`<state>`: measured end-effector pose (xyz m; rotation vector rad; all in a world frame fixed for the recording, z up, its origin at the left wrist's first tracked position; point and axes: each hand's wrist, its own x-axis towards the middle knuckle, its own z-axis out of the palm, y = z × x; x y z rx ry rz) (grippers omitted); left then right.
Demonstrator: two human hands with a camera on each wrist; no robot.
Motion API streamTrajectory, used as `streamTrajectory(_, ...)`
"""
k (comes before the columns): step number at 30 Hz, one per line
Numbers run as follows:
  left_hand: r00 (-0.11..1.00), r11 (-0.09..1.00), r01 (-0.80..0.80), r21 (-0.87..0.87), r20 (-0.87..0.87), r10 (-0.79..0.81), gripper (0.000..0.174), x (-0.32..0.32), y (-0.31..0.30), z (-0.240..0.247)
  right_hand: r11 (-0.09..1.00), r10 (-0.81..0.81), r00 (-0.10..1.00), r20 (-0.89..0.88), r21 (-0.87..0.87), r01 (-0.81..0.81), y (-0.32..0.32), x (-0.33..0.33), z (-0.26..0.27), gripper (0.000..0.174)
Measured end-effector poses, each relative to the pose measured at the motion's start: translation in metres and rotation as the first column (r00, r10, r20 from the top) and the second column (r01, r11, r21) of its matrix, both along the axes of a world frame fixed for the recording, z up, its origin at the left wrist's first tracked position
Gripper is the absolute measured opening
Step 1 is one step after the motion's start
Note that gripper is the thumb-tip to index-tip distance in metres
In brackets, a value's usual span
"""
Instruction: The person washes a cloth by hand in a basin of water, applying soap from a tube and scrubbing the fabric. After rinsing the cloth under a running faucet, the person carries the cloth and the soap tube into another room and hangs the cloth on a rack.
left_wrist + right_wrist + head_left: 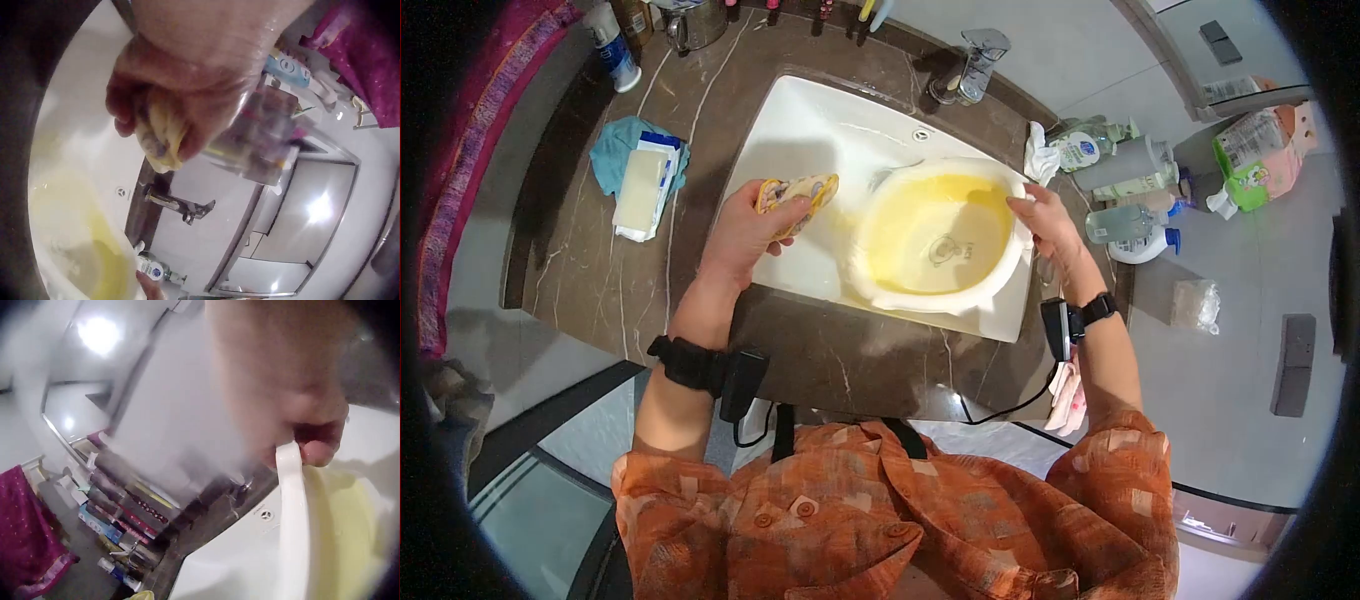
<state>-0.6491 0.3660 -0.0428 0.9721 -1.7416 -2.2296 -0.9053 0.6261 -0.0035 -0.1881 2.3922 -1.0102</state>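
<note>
Over the white sink (800, 125), the yellow-tinted basin (895, 245), likely light, stiff and slippery, is best taken by its rim (945, 300), where the right hand (1050, 222) grips 1 side, while the left hand (740, 235) pinches a soft-looking patterned cloth (802, 192).

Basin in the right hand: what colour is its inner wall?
Its inner wall is yellow; the head view shows this best.

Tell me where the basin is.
In the head view, the basin is over the right part of the sink, near the faucet, gripped by the right hand.
</note>
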Motion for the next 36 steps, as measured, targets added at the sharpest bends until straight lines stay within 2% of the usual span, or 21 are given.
streamTrajectory(3, 1.000, 1.000, 0.004, -0.017, -0.003, -0.004, 0.036, 0.004, 0.001, -0.001, 0.990, 0.085, 0.996, -0.041, 0.116, -0.080, -0.012, 0.007, 0.021, 0.060)
streamTrajectory(7, 1.000, 1.000, -0.009, -0.024, 0.010, 0.009, 0.035, 0.013, -0.002, -0.007, 0.982, 0.146, 0.984, -0.101, 0.138, -0.131, -0.022, -0.004, 0.030, 0.059)
streamTrajectory(8, 1.000, 1.000, 0.001, -0.014, 0.000, -0.001, 0.034, 0.015, -0.004, -0.009, 0.982, 0.145, 0.984, -0.101, 0.138, -0.131, -0.022, -0.009, 0.030, 0.059)
streamTrajectory(10, 1.000, 1.000, 0.011, -0.002, -0.012, -0.011, 0.034, 0.018, -0.003, -0.009, 0.982, 0.185, 0.968, -0.171, 0.011, -0.186, -0.024, -0.022, 0.034, 0.057)
streamTrajectory(11, 1.000, 1.000, -0.007, 0.017, -0.024, 0.008, 0.035, 0.019, -0.002, -0.007, 0.951, 0.288, 0.925, -0.249, 0.184, -0.247, -0.026, -0.030, 0.043, 0.055)
streamTrajectory(12, 0.999, 0.999, -0.025, 0.037, -0.035, 0.027, 0.035, 0.020, -0.001, -0.005, 0.951, 0.289, 0.924, -0.250, 0.187, -0.247, -0.031, -0.029, 0.054, 0.055)
streamTrajectory(15, 0.999, 0.999, -0.023, 0.043, -0.027, 0.025, 0.036, 0.019, 0.002, -0.005, 0.837, 0.498, 0.787, -0.363, 0.439, -0.327, -0.045, -0.015, 0.091, 0.050)
streamTrajectory(16, 0.999, 0.999, -0.021, 0.042, -0.030, 0.022, 0.036, 0.019, 0.002, -0.005, 0.838, 0.496, 0.787, -0.366, 0.440, -0.324, -0.046, -0.010, 0.095, 0.050)
streamTrajectory(18, 1.000, 1.000, 0.006, 0.019, -0.021, -0.006, 0.035, 0.018, 0.002, -0.006, 0.715, 0.679, 0.582, -0.447, 0.582, -0.387, -0.048, -0.001, 0.099, 0.051)
streamTrajectory(19, 1.000, 1.000, 0.009, 0.017, -0.022, -0.009, 0.035, 0.016, 0.002, -0.007, 0.717, 0.676, 0.584, -0.449, 0.582, -0.384, -0.049, 0.006, 0.102, 0.051)
streamTrajectory(21, 1.000, 1.000, -0.002, -0.029, -0.005, 0.002, 0.036, 0.015, 0.003, -0.009, 0.604, 0.773, 0.469, -0.427, 0.723, -0.336, -0.048, 0.022, 0.105, 0.054)
streamTrajectory(22, 1.000, 1.000, 0.003, -0.029, -0.005, -0.003, 0.036, 0.014, 0.004, -0.009, 0.605, 0.771, 0.472, -0.428, 0.723, -0.333, -0.042, 0.025, 0.109, 0.054)
streamTrajectory(24, 1.000, 0.999, -0.016, -0.039, 0.013, 0.017, 0.035, 0.010, 0.005, -0.008, 0.694, 0.699, 0.518, -0.493, 0.642, -0.325, -0.023, 0.025, 0.117, 0.056)
streamTrajectory(25, 1.000, 0.999, -0.008, -0.041, 0.010, 0.008, 0.035, 0.008, 0.004, -0.008, 0.698, 0.693, 0.523, -0.496, 0.642, -0.317, -0.012, 0.025, 0.121, 0.056)
streamTrajectory(27, 0.998, 0.993, -0.053, 0.110, 0.030, 0.050, 0.034, 0.004, 0.001, -0.006, 0.866, 0.474, 0.717, -0.511, 0.419, -0.273, 0.014, 0.022, 0.129, 0.051)
streamTrajectory(28, 0.999, 0.993, -0.043, 0.107, 0.030, 0.040, 0.034, 0.002, 0.002, -0.004, 0.870, 0.465, 0.722, -0.513, 0.416, -0.265, 0.034, 0.014, 0.126, 0.051)
streamTrajectory(30, 0.999, 0.997, -0.034, 0.072, 0.044, 0.031, 0.031, -0.001, 0.006, 0.002, 0.974, 0.202, 0.831, -0.519, 0.021, -0.224, 0.084, -0.005, 0.109, 0.045)
streamTrajectory(31, 0.999, 0.998, -0.022, 0.066, 0.043, 0.019, 0.031, -0.004, 0.006, 0.002, 0.977, 0.188, 0.833, -0.521, 0.015, -0.211, 0.100, -0.004, 0.108, 0.045)
streamTrajectory(33, 0.998, 1.000, 0.023, 0.012, 0.052, -0.024, 0.034, -0.009, 0.006, -0.003, 0.966, -0.095, 0.953, -0.289, -0.258, 0.018, 0.135, 0.008, 0.106, 0.039)
streamTrajectory(34, 0.998, 0.999, 0.049, 0.002, 0.048, -0.049, 0.034, -0.012, 0.007, -0.006, 0.963, -0.122, 0.948, -0.292, -0.268, 0.042, 0.154, 0.011, 0.099, 0.039)
streamTrajectory(36, 1.000, 1.000, 0.007, 0.014, -0.026, -0.007, 0.039, -0.014, 0.010, -0.014, 0.881, -0.348, 0.918, -0.191, -0.402, 0.250, 0.191, 0.020, 0.080, 0.035)
